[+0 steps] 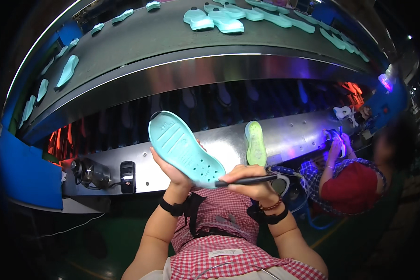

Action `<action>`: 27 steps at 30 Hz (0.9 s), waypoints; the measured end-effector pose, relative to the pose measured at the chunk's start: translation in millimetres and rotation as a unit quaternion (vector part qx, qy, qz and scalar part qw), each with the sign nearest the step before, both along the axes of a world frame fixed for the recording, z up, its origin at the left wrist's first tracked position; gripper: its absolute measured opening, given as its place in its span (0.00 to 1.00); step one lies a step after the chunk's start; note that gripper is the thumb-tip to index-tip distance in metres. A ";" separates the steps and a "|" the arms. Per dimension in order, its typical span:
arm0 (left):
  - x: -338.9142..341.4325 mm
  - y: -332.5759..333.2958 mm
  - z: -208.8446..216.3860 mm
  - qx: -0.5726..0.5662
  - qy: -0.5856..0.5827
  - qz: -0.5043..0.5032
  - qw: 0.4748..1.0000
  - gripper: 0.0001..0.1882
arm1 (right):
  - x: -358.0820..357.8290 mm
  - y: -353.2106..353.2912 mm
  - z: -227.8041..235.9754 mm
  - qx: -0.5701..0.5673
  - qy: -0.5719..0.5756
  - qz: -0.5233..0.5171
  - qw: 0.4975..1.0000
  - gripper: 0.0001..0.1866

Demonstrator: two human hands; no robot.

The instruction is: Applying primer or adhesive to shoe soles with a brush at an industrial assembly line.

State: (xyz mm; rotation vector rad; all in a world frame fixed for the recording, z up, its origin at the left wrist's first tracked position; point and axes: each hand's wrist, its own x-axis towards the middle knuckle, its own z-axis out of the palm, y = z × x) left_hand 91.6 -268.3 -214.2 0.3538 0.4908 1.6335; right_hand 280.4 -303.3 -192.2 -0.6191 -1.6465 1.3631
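Note:
A pale turquoise shoe sole [179, 140] with a black tip is held up in my left hand [172, 170], its ribbed and holed face toward me. My left fingers wrap its edge from beneath. My right hand [252, 182] is closed around a slim black stick-shaped tool [254, 180], perhaps a brush. The tool's dark end touches the near end of the sole. A yellow-green sole [255, 144] lies on the metal ledge just beyond my right hand.
Several turquoise soles [226, 21] lie on the dark conveyor belt [140, 35] ahead. A motor-like metal device [86, 172] and a black tray [128, 177] sit on the ledge [158, 179] at left. At right, a person in a red garment [352, 186] handles a shoe part.

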 end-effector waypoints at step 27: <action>-29.5 -13.5 16.6 0.132 0.020 -0.029 0.991 0.47 | -15.3 1.2 -2.6 -0.136 0.074 0.012 0.988 0.10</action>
